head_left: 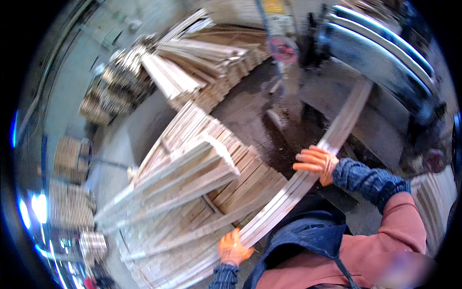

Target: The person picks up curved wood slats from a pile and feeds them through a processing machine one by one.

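Several long, narrow wooden boards (pixel 284 202) lie side by side in front of my body, running from lower left toward the upper right. At their near left end, my left hand (pixel 233 247) in an orange glove closes around the edge. Farther along, my right hand (pixel 317 164), also gloved in orange, grips the same boards from above with its fingers across them. Past my right hand, a greyish length of board (pixel 349 113) reaches toward a blue machine (pixel 375 58). Palms and thumbs are partly hidden.
Left of me stands a large stack of boards (pixel 183 231), with several beams lying loosely across it. Behind it rises another lumber pile (pixel 216 58). More bundled wood (pixel 72 204) stands at the far left. A post with a red round part (pixel 283 49) stands near the machine.
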`<act>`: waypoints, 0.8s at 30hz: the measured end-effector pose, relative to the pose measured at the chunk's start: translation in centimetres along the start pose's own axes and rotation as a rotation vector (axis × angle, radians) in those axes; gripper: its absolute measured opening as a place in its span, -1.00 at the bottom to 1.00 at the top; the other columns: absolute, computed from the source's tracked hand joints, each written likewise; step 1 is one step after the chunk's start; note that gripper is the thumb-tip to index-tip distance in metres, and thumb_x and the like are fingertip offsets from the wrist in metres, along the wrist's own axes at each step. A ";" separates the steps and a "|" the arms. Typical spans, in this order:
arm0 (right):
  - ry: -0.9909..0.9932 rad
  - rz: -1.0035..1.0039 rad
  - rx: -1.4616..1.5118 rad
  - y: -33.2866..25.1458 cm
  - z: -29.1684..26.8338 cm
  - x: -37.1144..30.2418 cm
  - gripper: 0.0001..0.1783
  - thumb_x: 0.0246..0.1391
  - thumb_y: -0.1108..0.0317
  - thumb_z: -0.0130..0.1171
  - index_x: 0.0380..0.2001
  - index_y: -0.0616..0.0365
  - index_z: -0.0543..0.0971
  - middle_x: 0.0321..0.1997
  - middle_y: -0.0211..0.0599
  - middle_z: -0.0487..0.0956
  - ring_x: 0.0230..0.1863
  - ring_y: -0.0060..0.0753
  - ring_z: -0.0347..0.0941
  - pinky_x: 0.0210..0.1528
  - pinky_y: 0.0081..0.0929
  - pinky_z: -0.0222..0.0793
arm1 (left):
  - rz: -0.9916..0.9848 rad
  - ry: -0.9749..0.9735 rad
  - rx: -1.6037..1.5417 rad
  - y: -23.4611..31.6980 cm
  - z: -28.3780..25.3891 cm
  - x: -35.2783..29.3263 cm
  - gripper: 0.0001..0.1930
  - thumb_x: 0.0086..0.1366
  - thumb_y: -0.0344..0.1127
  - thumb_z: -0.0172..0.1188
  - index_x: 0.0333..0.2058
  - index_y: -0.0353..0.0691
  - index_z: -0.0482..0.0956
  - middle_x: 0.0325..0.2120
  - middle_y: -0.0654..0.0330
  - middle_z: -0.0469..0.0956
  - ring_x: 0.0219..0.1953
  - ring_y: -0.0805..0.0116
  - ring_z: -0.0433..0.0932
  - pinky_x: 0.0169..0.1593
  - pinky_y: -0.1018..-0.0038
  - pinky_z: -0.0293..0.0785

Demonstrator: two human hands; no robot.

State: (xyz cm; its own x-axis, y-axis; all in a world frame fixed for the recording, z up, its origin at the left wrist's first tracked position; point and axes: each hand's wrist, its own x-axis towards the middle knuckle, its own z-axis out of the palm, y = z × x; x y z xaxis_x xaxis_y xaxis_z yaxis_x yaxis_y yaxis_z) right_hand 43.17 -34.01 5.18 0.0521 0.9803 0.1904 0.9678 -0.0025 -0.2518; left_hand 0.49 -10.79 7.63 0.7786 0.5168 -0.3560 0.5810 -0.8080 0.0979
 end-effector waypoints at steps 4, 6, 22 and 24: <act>-0.170 -0.246 0.008 -5.9 2.3 3.9 0.31 -0.36 0.33 0.46 0.56 -0.39 0.13 0.48 -0.16 0.39 0.50 -0.05 0.31 0.61 0.14 -0.01 | 0.114 0.047 -0.184 4.2 -0.8 2.4 0.00 -0.07 0.16 0.54 0.31 -0.17 0.39 0.07 -0.09 0.58 0.11 -0.13 0.55 0.27 0.06 0.41; -0.423 -0.244 -0.030 -7.6 1.8 5.5 0.32 -0.33 0.23 0.52 0.57 -0.40 0.11 0.47 -0.15 0.39 0.49 -0.02 0.31 0.60 0.12 0.00 | 0.211 0.162 -0.296 5.2 -1.2 2.9 -0.05 0.01 0.12 0.50 0.36 -0.10 0.37 0.14 -0.04 0.57 0.17 -0.02 0.54 0.31 0.09 0.36; -0.291 0.134 -0.252 1.8 -3.0 1.8 0.33 -0.57 0.44 0.51 0.48 -0.18 0.23 0.30 -0.19 0.49 0.38 0.03 0.37 0.61 0.10 -0.01 | -0.121 0.133 -0.089 -6.8 0.3 -5.3 -0.01 -0.16 -0.01 0.62 0.28 -0.09 0.39 0.10 0.03 0.55 0.16 -0.04 0.51 0.35 0.05 0.32; -0.274 0.047 -0.132 0.9 -2.1 3.1 0.31 -0.59 0.45 0.49 0.46 -0.17 0.27 0.29 -0.17 0.51 0.37 0.05 0.39 0.59 0.12 0.03 | -0.094 0.140 -0.092 -4.9 -0.2 -2.9 -0.03 -0.15 -0.02 0.62 0.28 -0.10 0.39 0.07 0.02 0.56 0.15 -0.06 0.52 0.34 0.04 0.33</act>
State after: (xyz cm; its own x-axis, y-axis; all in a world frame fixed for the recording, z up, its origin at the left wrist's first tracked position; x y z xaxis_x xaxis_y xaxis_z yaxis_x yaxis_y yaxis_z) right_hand 44.68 -31.41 7.55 0.0469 0.9952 -0.0860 0.9905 -0.0575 -0.1250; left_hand -4.60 -8.25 8.34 0.7413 0.6285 -0.2356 0.6673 -0.7281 0.1570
